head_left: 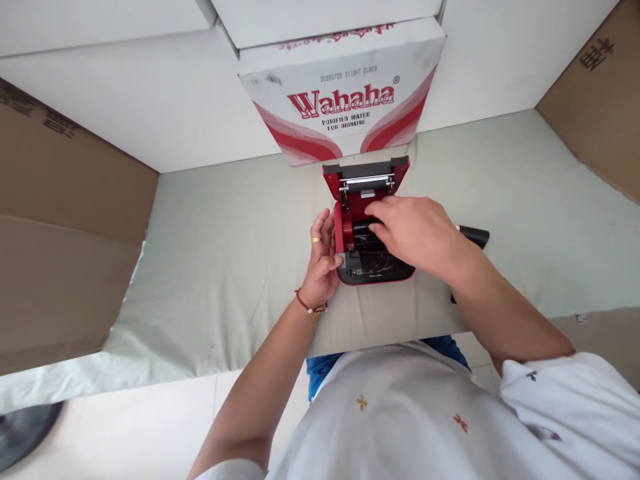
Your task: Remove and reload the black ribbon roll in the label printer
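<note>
A red and black label printer [377, 270] sits on the cloth with its lid [367, 187] raised, showing a metal bar and roller on the lid's inside. A shiny black roll [361, 228] lies across its open compartment. My left hand [323, 263] grips the printer's left side, the thumb on its front left corner and the fingers along the outer wall. From the right, my right hand [413, 230] reaches into the compartment, thumb and forefinger closed at the black roll. The hand covers the roll's right end and the printer's right side.
Behind the printer stands a white and red water carton [345, 113] against white boxes [125, 100]. Brown cardboard boxes stand at left [60, 253] and right [595, 100]. A black object [474, 235] lies partly behind my right wrist on the green cloth [225, 267]. The table's front edge is near my body.
</note>
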Available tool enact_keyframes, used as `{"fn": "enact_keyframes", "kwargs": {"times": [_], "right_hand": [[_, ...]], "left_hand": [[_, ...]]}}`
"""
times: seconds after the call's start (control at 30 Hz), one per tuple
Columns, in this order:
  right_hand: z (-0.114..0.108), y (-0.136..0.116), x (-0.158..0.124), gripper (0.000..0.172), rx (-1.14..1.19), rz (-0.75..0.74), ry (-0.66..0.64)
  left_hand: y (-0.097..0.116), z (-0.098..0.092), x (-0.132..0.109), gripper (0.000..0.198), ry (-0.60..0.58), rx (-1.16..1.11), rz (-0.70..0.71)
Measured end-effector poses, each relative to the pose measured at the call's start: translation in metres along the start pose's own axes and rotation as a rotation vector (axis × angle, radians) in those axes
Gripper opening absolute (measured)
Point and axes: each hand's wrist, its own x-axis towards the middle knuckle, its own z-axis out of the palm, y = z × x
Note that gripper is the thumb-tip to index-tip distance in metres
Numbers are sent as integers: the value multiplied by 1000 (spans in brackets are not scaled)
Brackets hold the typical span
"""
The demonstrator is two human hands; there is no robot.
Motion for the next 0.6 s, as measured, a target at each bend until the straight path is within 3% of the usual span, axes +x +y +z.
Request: {"fn": "enact_keyframes", "kwargs": {"times": [0.07,0.13,0.3,0.47,0.6], "right_hand": [[-4,-11,18,30,-119,50,-180],[-6,-20,30,29,-157,57,-265],[-7,-28,35,25,-164,59,-273],[-28,-26,-12,32,-87,67,-85],[-47,15,-69,28,269,43,127]], "left_hand": [[-1,-2,1,103,11,-24,-15],[-2,-2,2,103,9,-35,-20],[-2,0,3,104,14,-54,-18],[7,8,2,94,1,-81,-40],[11,11,1,92,14,-120,-63]]}}
